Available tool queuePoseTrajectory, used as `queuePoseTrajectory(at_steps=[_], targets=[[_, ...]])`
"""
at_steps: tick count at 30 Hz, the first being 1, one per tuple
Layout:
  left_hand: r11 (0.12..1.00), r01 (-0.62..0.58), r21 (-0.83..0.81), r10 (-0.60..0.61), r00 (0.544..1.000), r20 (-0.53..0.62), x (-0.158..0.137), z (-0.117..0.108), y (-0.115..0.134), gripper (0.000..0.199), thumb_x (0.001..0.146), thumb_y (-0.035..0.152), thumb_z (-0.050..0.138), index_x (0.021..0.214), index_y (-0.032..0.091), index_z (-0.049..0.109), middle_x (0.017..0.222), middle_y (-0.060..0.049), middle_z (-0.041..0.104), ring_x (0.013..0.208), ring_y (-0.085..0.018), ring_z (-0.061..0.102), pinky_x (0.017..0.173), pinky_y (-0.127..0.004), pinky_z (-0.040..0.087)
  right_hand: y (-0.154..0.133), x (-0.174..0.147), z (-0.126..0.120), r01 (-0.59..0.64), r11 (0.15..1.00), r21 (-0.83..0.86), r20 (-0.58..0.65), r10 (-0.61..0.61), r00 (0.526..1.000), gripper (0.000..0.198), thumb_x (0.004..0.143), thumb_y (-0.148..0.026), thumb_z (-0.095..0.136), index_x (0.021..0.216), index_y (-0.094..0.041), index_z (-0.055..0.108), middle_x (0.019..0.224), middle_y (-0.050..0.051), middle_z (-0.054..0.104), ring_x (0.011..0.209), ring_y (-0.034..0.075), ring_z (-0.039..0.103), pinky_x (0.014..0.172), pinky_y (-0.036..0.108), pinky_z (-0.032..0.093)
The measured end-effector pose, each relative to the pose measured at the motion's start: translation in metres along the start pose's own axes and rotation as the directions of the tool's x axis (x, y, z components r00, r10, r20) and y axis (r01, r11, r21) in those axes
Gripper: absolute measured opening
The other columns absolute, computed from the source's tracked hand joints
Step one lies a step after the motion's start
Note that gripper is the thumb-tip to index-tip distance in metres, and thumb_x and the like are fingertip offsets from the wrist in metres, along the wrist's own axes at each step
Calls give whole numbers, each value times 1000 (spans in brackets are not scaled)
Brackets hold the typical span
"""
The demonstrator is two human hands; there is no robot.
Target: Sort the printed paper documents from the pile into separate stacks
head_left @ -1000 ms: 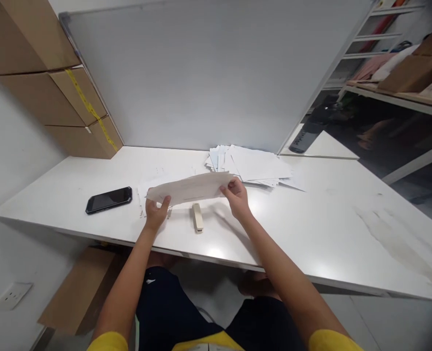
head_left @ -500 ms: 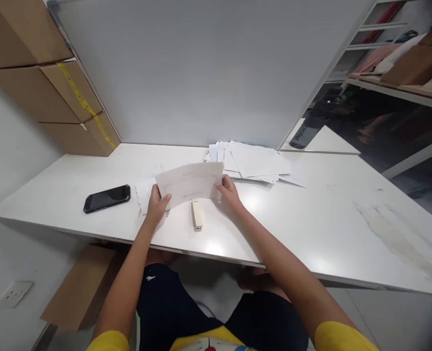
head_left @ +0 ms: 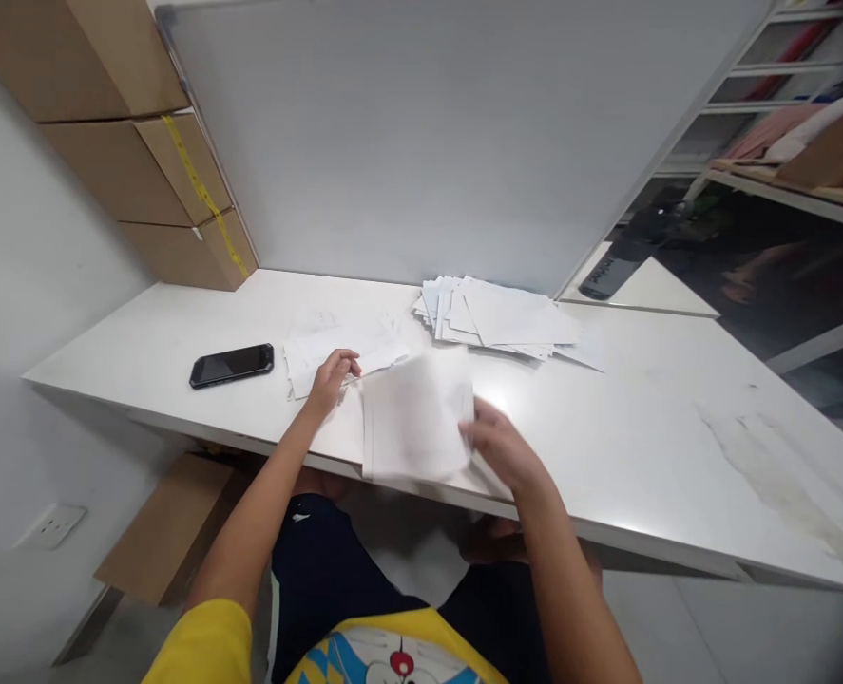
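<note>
Sheet, one at least, white, blurred: in front of the paper pile, on the person's side and somewhat left, its lower part seen across the desk's front edge.
Right hand: in front of the paper pile, blurred; thumb and fingers pinching the sheet by its right edge.
Left hand: left of the paper pile and nearer the person, just beside the sheet's left edge; fingers loosely bent over loose papers; cannot tell whether they pinch anything.
Loose papers, white, faintly marked: left of the paper pile, flat.
Paper pile, white, unevenly stacked: on the desk.
Phone, black: well left of the paper pile, beyond the loose papers.
Whiteboard: upright behind the paper pile.
Boxes, brown cardboard, stacked, yellow tape: far left of the paper pile.
Bottle, dark: right of the paper pile.
</note>
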State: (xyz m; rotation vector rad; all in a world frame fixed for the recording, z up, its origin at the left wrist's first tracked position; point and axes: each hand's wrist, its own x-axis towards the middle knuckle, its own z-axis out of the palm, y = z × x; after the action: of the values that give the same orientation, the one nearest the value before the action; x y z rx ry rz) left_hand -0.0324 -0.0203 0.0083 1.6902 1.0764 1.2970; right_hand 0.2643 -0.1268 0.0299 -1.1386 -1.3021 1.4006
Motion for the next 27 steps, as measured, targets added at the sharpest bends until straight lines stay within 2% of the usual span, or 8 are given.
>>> queuePoseTrajectory(at_steps=[3, 6, 8, 11, 14, 17, 22, 27], targets=[[996, 27, 82, -33, 997, 71, 1, 2, 5, 33, 91, 48, 49, 98, 19, 63, 82, -3, 66, 81, -18, 64, 83, -32, 49, 18, -59, 17, -110, 994, -5, 103, 110, 989, 52, 77, -41, 68, 127, -29, 63, 109, 6, 72, 106, 31, 64, 85, 42, 53], [974, 38, 225, -74, 985, 154, 0, 5, 14, 26, 90, 40, 50, 98, 20, 64, 85, -4, 69, 83, -20, 65, 82, -33, 50, 28, -85, 23, -154, 988, -14, -5, 154, 988, 57, 80, -41, 66, 135, -29, 56, 120, 8, 68, 118, 30, 59, 91, 42, 52], [934, -20, 357, -55, 979, 199, -1, 7, 20, 24, 90, 37, 50, 98, 21, 65, 90, -5, 70, 87, -21, 66, 81, -33, 51, 26, -84, 21, -189, 982, 14, -95, 190, 977, 63, 79, -39, 65, 140, -30, 50, 120, 8, 68, 112, 29, 62, 87, 41, 54], [844, -225, 487, 94, 956, 279, -8, 10, 28, 24, 91, 35, 49, 99, 21, 67, 100, -8, 70, 96, -24, 65, 87, -38, 50, 18, -70, 11, -240, 967, 80, -123, 249, 961, 72, 78, -35, 65, 146, -32, 42, 114, 7, 70, 89, 26, 68, 73, 38, 55], [773, -392, 498, 229, 905, 357, -21, 13, 34, 28, 94, 33, 46, 106, 21, 68, 108, -10, 70, 108, -26, 63, 95, -42, 47, 14, -59, 2, -270, 960, 77, -173, 280, 944, 77, 74, -30, 67, 147, -30, 42, 110, 5, 71, 80, 23, 66, 64, 33, 51], [753, -445, 485, 281, 883, 375, -39, 16, 39, 32, 96, 31, 43, 117, 23, 66, 115, -10, 70, 115, -26, 61, 99, -44, 47, 16, -54, -3, -295, 955, 45, -230, 297, 927, 72, 71, -29, 65, 141, -29, 50, 107, 4, 71, 75, 20, 63, 55, 29, 45], [730, -473, 493, 270, 862, 428, -55, 23, 39, 40, 97, 29, 46, 135, 25, 57, 138, -7, 61, 135, -27, 49, 109, -47, 40, 19, -51, -1, -240, 971, -13, -340, 222, 914, 47, 70, -30, 64, 116, -29, 69, 120, 3, 68, 93, 23, 63, 66, 32, 50], [719, -493, 490, 149, 797, 585, -53, 25, 39, 51, 98, 33, 46, 147, 23, 44, 150, -7, 48, 148, -28, 28, 118, -52, 29, 16, -49, -2, -275, 961, -24, -314, 254, 915, 46, 69, -29, 63, 115, -28, 71, 121, 4, 68, 101, 26, 62, 75, 35, 51]])
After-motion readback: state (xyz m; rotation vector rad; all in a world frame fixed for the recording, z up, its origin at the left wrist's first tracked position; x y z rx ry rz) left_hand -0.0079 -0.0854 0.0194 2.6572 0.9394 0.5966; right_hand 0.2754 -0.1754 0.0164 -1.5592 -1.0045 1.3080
